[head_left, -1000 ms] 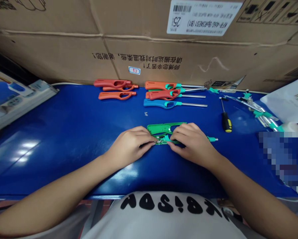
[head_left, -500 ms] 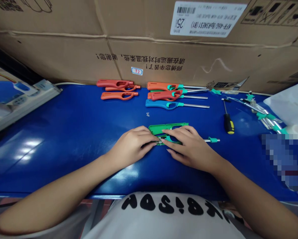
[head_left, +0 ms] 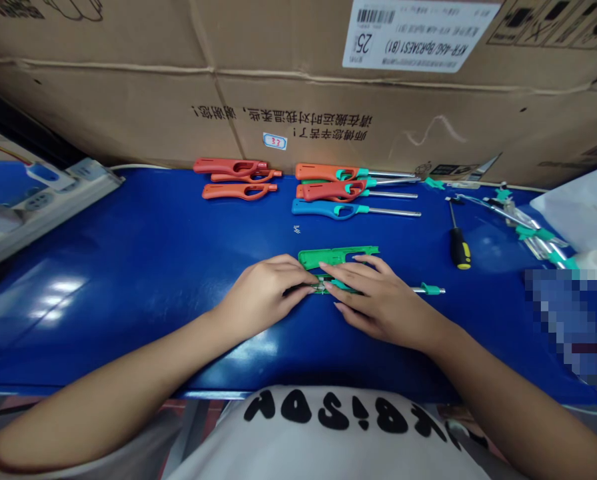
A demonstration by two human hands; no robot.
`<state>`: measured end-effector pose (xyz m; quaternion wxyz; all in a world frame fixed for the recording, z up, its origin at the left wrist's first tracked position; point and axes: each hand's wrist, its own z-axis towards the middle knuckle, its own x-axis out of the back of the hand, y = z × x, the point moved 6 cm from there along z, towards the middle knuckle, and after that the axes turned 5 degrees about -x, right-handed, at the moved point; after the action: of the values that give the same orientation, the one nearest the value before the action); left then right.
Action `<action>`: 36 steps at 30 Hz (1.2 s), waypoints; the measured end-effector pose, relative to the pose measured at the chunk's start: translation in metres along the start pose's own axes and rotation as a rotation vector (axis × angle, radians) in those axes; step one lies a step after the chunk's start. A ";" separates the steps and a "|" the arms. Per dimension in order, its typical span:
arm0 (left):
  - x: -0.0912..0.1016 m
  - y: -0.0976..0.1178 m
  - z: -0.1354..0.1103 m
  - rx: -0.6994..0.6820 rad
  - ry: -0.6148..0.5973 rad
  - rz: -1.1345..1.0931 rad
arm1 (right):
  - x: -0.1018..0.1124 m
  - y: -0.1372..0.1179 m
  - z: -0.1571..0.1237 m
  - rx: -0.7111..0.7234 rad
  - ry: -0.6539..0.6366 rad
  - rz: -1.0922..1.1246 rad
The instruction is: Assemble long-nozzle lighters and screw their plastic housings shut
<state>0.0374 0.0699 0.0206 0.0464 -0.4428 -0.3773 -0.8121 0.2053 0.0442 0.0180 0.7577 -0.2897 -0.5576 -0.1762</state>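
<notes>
A green lighter shell [head_left: 336, 257] lies open on the blue table [head_left: 143, 267] in front of me. My left hand [head_left: 263, 293] pinches small parts at the shell's near left edge, fingers curled. My right hand [head_left: 373, 293] lies over the shell's near side, its fingers stretched toward the left hand and pressing on the inner parts. A metal nozzle with a teal collar [head_left: 428, 289] sticks out to the right from under my right hand.
Orange lighter shells [head_left: 233, 179] and assembled orange and blue lighters [head_left: 348, 193] lie at the back, against cardboard boxes [head_left: 298, 80]. A yellow-handled screwdriver [head_left: 458, 243] and loose metal nozzles [head_left: 523, 223] lie to the right. A power strip box [head_left: 33, 200] sits left.
My right hand's fingers have stretched out leftward over the shell to meet the left hand. The nozzle end has shifted slightly right. The left hand has hardly moved.
</notes>
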 end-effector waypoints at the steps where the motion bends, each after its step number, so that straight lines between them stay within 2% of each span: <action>1: 0.000 0.000 0.000 0.006 -0.001 0.002 | 0.000 -0.001 0.000 0.001 0.010 0.007; 6: 0.000 -0.001 0.001 0.012 -0.014 0.009 | 0.004 0.000 0.001 -0.021 0.067 0.023; 13: 0.000 0.000 0.000 0.011 -0.020 0.029 | 0.017 0.023 -0.001 -0.205 0.195 0.028; 15: 0.000 0.001 0.000 0.003 -0.020 0.045 | 0.021 0.024 -0.002 -0.182 0.212 0.044; 21: 0.000 0.002 0.000 -0.008 -0.014 0.042 | 0.016 0.010 -0.001 0.031 0.089 0.081; 28: 0.000 0.001 0.000 -0.006 -0.013 0.025 | 0.012 0.008 -0.002 0.035 0.072 0.041; 31: 0.000 0.002 0.000 -0.014 -0.015 0.039 | 0.016 0.013 -0.001 -0.022 0.114 0.102; 36: 0.003 0.007 0.001 -0.046 -0.043 0.087 | 0.023 0.041 -0.003 -0.266 0.227 0.022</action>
<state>0.0387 0.0661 0.0272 0.0635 -0.4772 -0.3398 -0.8080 0.2393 0.0753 0.0292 0.7726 -0.3719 -0.4371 -0.2716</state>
